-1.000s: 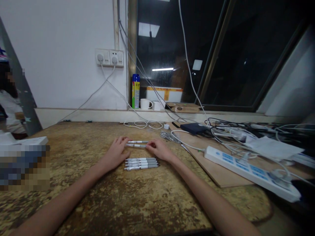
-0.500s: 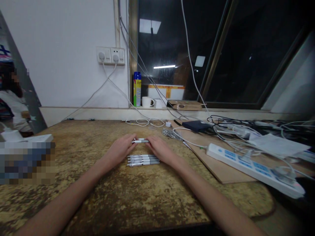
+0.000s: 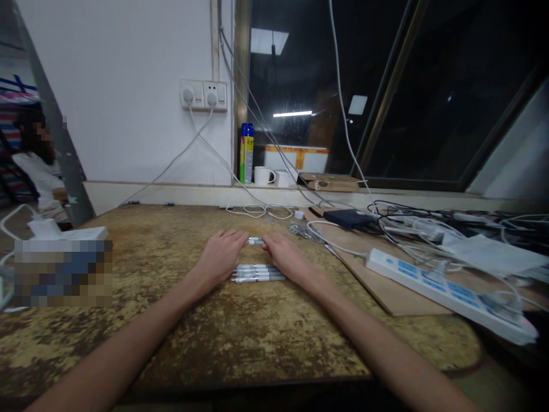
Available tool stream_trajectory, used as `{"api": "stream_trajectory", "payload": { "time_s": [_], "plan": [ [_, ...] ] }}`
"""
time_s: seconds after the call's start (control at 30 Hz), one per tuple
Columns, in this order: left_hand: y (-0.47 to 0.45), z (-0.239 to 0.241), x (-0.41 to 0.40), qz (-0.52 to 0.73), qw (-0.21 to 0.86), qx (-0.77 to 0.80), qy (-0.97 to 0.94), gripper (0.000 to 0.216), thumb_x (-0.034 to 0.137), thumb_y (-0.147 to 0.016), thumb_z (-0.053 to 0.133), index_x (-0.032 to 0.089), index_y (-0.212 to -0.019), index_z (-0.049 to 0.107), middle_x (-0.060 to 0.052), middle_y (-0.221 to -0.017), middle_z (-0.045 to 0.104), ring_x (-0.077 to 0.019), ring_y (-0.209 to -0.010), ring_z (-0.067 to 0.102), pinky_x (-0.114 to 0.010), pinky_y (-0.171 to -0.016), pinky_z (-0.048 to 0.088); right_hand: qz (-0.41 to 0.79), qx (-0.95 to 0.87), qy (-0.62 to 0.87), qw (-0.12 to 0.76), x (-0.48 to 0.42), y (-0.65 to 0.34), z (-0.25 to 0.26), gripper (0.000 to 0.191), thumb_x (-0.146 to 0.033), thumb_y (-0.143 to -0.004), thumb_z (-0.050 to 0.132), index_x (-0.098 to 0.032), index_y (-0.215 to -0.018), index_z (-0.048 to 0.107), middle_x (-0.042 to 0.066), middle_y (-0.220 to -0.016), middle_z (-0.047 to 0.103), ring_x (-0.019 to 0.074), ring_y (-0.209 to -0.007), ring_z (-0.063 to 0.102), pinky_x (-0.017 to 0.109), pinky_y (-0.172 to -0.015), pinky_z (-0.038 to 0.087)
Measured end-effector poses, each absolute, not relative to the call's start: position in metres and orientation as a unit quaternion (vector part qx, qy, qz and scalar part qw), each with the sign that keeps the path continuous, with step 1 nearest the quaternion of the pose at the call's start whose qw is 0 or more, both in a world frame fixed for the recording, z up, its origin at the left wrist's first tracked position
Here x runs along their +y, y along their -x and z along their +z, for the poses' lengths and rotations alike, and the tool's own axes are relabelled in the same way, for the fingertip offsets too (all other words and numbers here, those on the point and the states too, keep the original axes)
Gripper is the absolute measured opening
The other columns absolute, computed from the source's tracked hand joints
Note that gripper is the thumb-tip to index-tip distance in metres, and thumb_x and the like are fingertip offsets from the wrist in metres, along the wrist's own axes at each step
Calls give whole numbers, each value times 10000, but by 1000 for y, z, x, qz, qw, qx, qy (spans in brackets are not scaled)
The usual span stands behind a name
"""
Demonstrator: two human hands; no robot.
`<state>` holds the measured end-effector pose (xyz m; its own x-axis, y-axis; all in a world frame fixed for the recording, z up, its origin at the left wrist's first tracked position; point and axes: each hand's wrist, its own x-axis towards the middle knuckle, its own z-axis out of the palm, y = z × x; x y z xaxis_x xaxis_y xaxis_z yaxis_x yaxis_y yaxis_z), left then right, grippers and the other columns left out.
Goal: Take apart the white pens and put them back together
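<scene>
Several white-and-grey pens [image 3: 257, 273] lie side by side in a row across the worn wooden table [image 3: 206, 337]. Just beyond that row, another pen [image 3: 255, 241] shows between my hands, its two ends hidden by the fingers. My left hand [image 3: 223, 252] is closed on its left end, fingers bent over it. At its right end, my right hand [image 3: 283, 255] grips it, the thumb side turned inward. Both wrists flank the row of pens, and the right one covers part of its right ends.
A white power strip [image 3: 450, 294] rests on a brown board [image 3: 398, 294] to the right, among tangled cables and a dark flat box [image 3: 349, 218]. A spray can [image 3: 247, 153] and white mug [image 3: 263, 175] stand on the sill. Far left, a person [image 3: 38, 171] is visible.
My view has shifted slightly, so the scene sits further right. My left hand has closed in over the pen's left end, and less of the pen shows between my hands.
</scene>
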<state>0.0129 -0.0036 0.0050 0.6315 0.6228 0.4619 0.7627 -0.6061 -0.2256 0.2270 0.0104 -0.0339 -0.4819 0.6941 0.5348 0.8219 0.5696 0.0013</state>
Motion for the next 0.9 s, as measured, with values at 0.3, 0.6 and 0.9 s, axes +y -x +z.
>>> {"api": "stream_trajectory", "payload": {
  "time_s": [0.3,0.6,0.9],
  "plan": [
    [-13,5,-1,-162,143,-455,864,202,124,-948,456,206,-1015,627,-69,-980,740,-247,-901,675,-341,-762,434,-165,-859,435,216,4,-224,-23,156,-67,-968,474,-162,-1013,590,100,-983,697,245,-947,616,327,-829,428],
    [-8,0,4,-189,145,-446,863,246,213,-1036,370,198,-1001,614,-67,-944,721,-237,-862,659,-329,-736,431,-174,-844,438,256,9,-226,-22,153,-242,-1026,471,-176,-994,605,94,-951,700,241,-900,627,341,-809,439],
    [-11,-2,4,-214,148,-415,872,283,244,-1061,341,185,-1016,615,-57,-955,694,-214,-889,628,-320,-793,450,-114,-845,411,323,2,-238,-10,183,-328,-1006,525,-201,-1056,647,84,-1000,697,245,-991,600,353,-875,443]
  ]
}}
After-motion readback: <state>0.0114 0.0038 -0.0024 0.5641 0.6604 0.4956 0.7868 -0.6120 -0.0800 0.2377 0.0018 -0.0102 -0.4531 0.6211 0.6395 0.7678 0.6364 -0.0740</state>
